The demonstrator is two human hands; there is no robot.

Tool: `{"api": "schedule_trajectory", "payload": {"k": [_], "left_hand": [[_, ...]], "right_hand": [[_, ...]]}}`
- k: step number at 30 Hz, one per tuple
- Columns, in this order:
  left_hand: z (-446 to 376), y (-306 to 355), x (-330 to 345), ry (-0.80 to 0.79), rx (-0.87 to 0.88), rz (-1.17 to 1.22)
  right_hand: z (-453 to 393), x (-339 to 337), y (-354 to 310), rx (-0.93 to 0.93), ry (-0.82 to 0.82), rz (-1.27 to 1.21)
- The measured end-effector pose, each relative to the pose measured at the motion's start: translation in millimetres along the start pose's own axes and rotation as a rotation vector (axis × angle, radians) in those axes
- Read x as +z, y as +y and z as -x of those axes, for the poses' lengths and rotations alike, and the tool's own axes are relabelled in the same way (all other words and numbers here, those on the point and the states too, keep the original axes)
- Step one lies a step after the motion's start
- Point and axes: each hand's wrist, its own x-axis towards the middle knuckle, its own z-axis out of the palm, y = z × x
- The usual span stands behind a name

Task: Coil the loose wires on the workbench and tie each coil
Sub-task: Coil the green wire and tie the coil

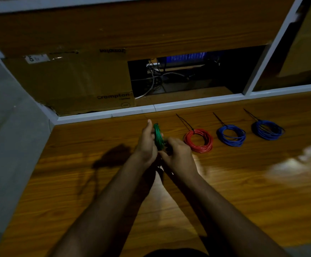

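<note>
A green wire coil (158, 135) stands on edge above the wooden workbench (243, 182), held between both hands. My left hand (146, 143) grips its left side, fingers curled round the loops. My right hand (177, 153) pinches the coil's lower right part; what lies between those fingers is hidden. To the right lie a red coil (198, 140), a blue coil (231, 135) and a darker blue coil (267, 129), each flat on the bench with a black cable tie sticking out toward the back.
A white ledge (151, 109) borders the bench at the back. Behind it sit a cardboard box (76, 84) and a dark opening with tangled cables (160, 78). A grey wall (6, 136) runs along the left edge. Glare marks the bench at right.
</note>
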Motion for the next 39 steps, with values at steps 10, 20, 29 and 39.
{"api": "schedule_trajectory", "payload": {"k": [10, 20, 29, 39], "left_hand": [[-3.9, -9.3, -1.5, -0.106, 0.008, -0.135], [-15.0, -49.1, -33.8, 0.187, 0.368, -0.783], [-5.3, -50.9, -30.0, 0.328, 0.386, -0.647], [-25.5, -55.9, -26.9, 0.244, 0.295, -0.662]], "right_hand": [[3.8, 14.1, 11.1, 0.317, 0.163, -0.228], [-8.5, -0.1, 23.2, 0.906, 0.134, -0.78], [2.8, -10.5, 31.4, 0.583, 0.182, -0.118], [-21.3, -6.0, 29.7, 0.339, 0.09, 0.132]]}}
